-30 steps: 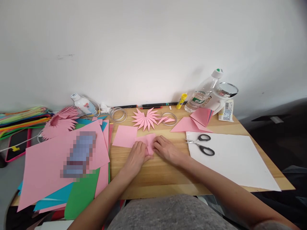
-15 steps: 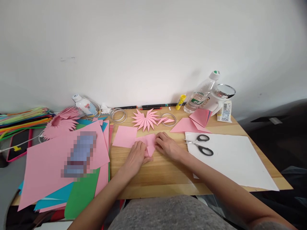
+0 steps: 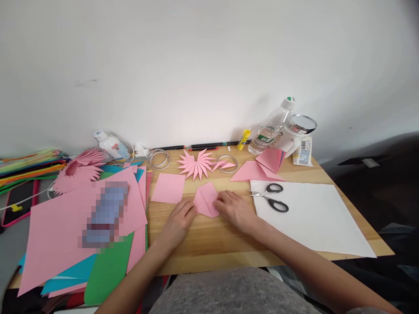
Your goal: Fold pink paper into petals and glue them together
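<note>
A small piece of folded pink paper (image 3: 206,199) lies on the wooden table between my hands, with crease lines across it. My left hand (image 3: 181,217) grips its left edge between thumb and fingers. At the right edge, my right hand (image 3: 233,208) has its bent fingers closed on the paper. Just beyond my left hand lies a flat pink paper square (image 3: 168,187). Behind the folded piece sits a fan of pointed pink folded paper (image 3: 196,164), with small pink folded pieces (image 3: 225,164) beside it.
Scissors (image 3: 273,197) rest on a white sheet (image 3: 314,222) at the right. A water bottle (image 3: 268,128), a mug (image 3: 299,129) and a glue stick (image 3: 244,139) stand near the wall. Coloured paper sheets (image 3: 109,274) are stacked at the left, under a pixelated item (image 3: 106,216).
The pink paper has been turned and now lies flatter, with more of its face showing. My left hand has shifted left and down, and my right hand slightly down.
</note>
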Demonstrator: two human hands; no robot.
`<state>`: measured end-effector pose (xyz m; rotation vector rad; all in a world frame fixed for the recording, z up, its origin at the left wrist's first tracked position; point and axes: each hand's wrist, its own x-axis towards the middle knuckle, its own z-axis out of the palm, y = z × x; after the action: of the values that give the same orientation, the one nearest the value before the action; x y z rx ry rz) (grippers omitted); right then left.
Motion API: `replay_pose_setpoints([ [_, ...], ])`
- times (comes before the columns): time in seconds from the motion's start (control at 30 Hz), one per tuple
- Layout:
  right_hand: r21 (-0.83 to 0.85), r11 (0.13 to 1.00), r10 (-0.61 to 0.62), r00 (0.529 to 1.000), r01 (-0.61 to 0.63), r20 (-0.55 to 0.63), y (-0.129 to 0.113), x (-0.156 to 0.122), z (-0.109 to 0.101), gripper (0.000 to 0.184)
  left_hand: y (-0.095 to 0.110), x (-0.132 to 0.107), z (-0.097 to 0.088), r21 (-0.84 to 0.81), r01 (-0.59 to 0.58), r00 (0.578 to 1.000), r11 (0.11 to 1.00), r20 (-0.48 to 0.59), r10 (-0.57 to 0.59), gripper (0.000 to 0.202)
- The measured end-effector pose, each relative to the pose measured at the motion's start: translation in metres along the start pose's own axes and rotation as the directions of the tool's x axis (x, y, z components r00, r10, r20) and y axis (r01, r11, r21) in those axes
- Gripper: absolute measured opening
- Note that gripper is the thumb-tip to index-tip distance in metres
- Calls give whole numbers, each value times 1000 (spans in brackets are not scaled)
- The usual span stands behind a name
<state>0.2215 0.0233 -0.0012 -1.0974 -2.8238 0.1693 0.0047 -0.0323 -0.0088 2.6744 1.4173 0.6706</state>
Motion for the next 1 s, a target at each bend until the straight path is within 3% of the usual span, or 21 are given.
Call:
replay_pose_setpoints([
  [0.17,147,989,3,1000,-3,3,-9,13,-2,19,1,-6,5,29,-19,999,999,-32,20,20],
  [0.27,274,955,-111,994,111,-15,-17,25,-4,21,1,-6,6,26,16,999,1000,-41,-15,19],
  [0.37,284,944,-174,985,166,4,-21,32,-4,25,1,-5,3,30,34,998,999,-57,-32,17],
  [0.6,116,988,-103,994,105,-18,-4,35,3,32,5,-2,-2,65,52,999,996,-11,-52,18],
  [0.83,101,986,137,988,-129,-77,7,40,10,31,0,-4,-3,177,37,999,983,17,-41,16],
  [1.0,131,990,57,995,-46,-80,6,24,7,24,-12,12,-5,193,3,993,981,119,-26,23],
])
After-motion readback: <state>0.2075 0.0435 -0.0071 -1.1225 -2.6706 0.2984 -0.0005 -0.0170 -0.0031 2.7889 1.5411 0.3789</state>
